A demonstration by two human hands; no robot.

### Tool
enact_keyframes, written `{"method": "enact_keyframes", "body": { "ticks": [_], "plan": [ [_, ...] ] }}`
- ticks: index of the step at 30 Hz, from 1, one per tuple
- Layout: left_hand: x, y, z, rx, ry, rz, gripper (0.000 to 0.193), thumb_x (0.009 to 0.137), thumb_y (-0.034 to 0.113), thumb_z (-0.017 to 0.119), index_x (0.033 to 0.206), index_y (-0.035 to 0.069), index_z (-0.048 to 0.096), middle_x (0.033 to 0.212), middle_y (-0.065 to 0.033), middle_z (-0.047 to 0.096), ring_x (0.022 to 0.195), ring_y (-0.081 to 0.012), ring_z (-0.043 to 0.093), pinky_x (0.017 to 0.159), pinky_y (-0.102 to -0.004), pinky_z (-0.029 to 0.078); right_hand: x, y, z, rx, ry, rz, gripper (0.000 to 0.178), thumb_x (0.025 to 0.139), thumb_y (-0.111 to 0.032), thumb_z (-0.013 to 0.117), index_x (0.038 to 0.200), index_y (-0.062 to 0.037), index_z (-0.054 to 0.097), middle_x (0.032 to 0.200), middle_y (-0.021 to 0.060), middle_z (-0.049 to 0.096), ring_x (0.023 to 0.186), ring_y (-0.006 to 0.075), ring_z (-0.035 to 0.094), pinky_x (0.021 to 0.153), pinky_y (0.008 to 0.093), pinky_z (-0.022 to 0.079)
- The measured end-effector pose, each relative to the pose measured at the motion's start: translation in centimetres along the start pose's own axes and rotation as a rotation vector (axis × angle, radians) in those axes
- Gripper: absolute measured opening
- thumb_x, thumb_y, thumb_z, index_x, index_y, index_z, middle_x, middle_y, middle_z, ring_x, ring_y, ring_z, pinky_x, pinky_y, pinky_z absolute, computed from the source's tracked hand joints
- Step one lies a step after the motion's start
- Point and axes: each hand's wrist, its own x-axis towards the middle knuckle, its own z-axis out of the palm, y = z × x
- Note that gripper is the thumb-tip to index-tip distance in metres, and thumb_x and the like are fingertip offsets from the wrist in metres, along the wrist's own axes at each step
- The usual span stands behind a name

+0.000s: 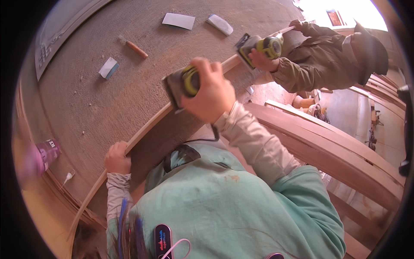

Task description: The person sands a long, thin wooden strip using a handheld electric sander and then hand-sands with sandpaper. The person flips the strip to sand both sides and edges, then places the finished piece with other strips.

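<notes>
My right hand (211, 93) is wrapped round a green-and-black electric sander (184, 85), slightly blurred, whose flat pad is at the edge of a long, thin wooden strip (148, 125). The strip runs from lower left to upper right along the near edge of the carpet-like worktop (112, 95). Further down the strip, my left hand (117, 158) is closed over it, with the fingers on the far side. A black cord (215, 133) hangs beneath my right wrist. Whether the pad touches the wood cannot be made out.
Across from my right hand, a co-worker (319, 58) in a brown jacket holds another sander (258, 47) on the strip. A brush (136, 49), white pieces (178, 20) and a purple can (46, 153) sit on the worktop. Long planks (327, 151) are stacked at right.
</notes>
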Motion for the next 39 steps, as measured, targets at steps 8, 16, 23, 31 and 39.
{"method": "enact_keyframes", "body": {
  "ticks": [8, 16, 23, 31, 39],
  "plan": [
    [0.1, -0.3, 0.5, 0.071, -0.022, -0.007, 0.019, 0.076, 0.009, 0.070, 0.089, 0.013, 0.058, 0.085, -0.0057, 0.058, 0.085, -0.0295, 0.061, 0.071, -0.0438, 0.051, 2.0, 1.8, -1.0, -0.016, 0.011, 0.176, 0.072, 0.067, -0.030, 0.080, 0.130, -0.0186, 0.048, 0.116, 0.0206, 0.054, 0.101, 0.0426, 0.064, 0.088, 0.0481, 0.054],
    [-0.2, -0.6, 0.6, 0.060, -0.011, 0.021, 0.018, 0.075, 0.008, 0.068, 0.088, 0.011, 0.057, 0.084, -0.0067, 0.057, 0.084, -0.0293, 0.060, 0.071, -0.0418, 0.050, 0.2, -1.6, 1.0, 0.041, -0.008, 0.128, 0.070, 0.068, -0.028, 0.081, 0.129, -0.0189, 0.049, 0.113, 0.0195, 0.054, 0.098, 0.0446, 0.063, 0.086, 0.0487, 0.055],
    [0.2, -0.4, 0.4, 0.064, -0.020, 0.023, 0.019, 0.074, 0.008, 0.069, 0.089, 0.011, 0.057, 0.083, -0.0066, 0.056, 0.084, -0.0293, 0.060, 0.071, -0.0429, 0.051, 6.3, 6.9, -2.9, -0.047, 0.195, 0.430, 0.080, 0.070, -0.034, 0.077, 0.138, -0.0090, 0.044, 0.121, 0.0220, 0.052, 0.108, 0.0401, 0.062, 0.094, 0.0445, 0.053],
    [0.2, -0.5, 0.3, 0.065, -0.038, 0.018, 0.020, 0.074, 0.008, 0.069, 0.091, 0.013, 0.058, 0.085, -0.0057, 0.058, 0.085, -0.0290, 0.061, 0.072, -0.0425, 0.051, 3.3, 1.8, -0.6, 0.024, 0.107, 0.307, 0.074, 0.066, -0.027, 0.079, 0.132, -0.0172, 0.046, 0.117, 0.0222, 0.051, 0.101, 0.0442, 0.064, 0.090, 0.0474, 0.055],
    [0.1, -0.6, 0.4, 0.087, -0.068, 0.015, 0.021, 0.075, 0.008, 0.070, 0.092, 0.013, 0.059, 0.087, -0.0050, 0.058, 0.086, -0.0282, 0.061, 0.072, -0.0418, 0.051, 5.7, 4.8, -2.4, -0.028, 0.218, 0.440, 0.079, 0.068, -0.028, 0.079, 0.136, -0.0129, 0.043, 0.117, 0.0213, 0.051, 0.101, 0.0430, 0.064, 0.088, 0.0478, 0.056]
  ]
}}
